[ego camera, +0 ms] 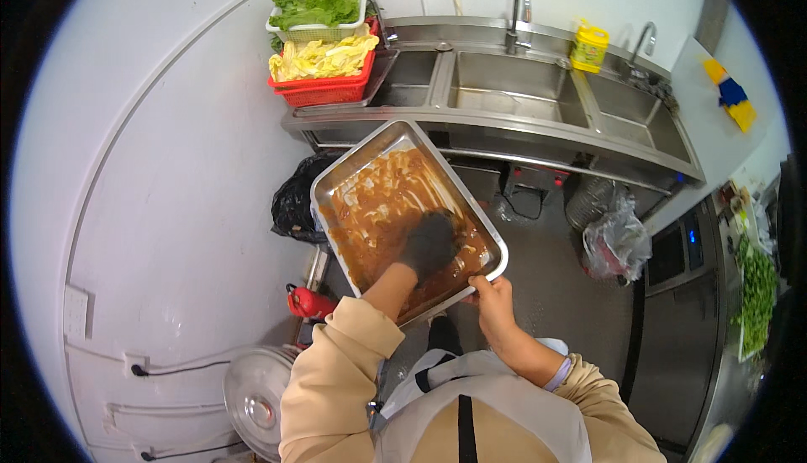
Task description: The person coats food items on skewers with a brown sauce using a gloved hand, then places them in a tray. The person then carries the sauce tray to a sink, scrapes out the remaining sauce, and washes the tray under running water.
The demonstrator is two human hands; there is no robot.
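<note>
A deep rectangular stainless-steel tray (343,169) is tilted in front of me, its inside smeared with reddish-brown sauce (372,223). My left hand (429,245), in a black glove, reaches into it and touches the sauce near the lower right side. The glove's fingers are hard to make out, and whether they hold anything does not show. At the near right corner, my bare right hand (495,302) grips the tray's rim, thumb on top and the other fingers partly hidden below.
Beyond the tray stands a stainless-steel sink unit (517,123) with several basins. Baskets of lettuce (321,2) and yellowish leaves (325,56) sit at its left end. A black bag (296,201) and a red fire extinguisher (309,302) are at left, a plastic bag (618,236) at right.
</note>
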